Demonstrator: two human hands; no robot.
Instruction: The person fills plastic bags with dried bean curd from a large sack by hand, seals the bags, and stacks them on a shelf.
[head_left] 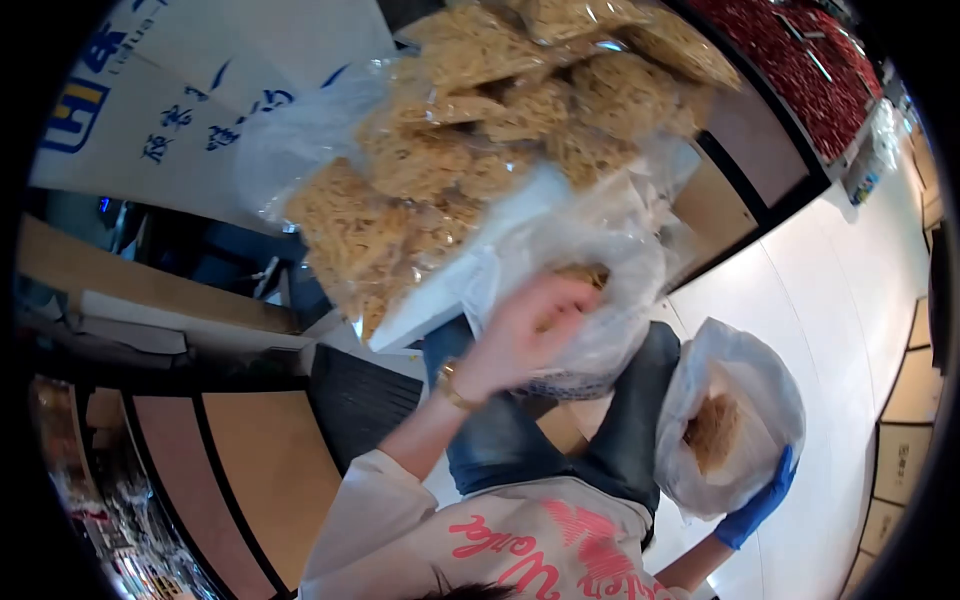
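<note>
Slightly blurred by motion, my bare left hand [550, 315] reaches into the mouth of a white plastic bag [625, 335] between my knees. Its fingers are curled beside some yellow-brown food [585, 273]; what they grip is partly hidden. A blue glove covers my right hand [762, 500], which holds the outer side of a second white plastic bag [770, 380] at the right. Inside that bag lies a light brown, stringy clump [713, 432]. Ahead, clear packets of yellow-brown food [415, 160] are piled around a white surface [500, 235].
A white sheet with blue lettering [220, 70] is at the upper left. Dark red goods [800, 70] fill a display at the upper right. Wooden-fronted cabinets [275, 450] stand at the lower left, near a dark ridged object [360, 395]. Pale floor tiles [830, 270] lie to the right.
</note>
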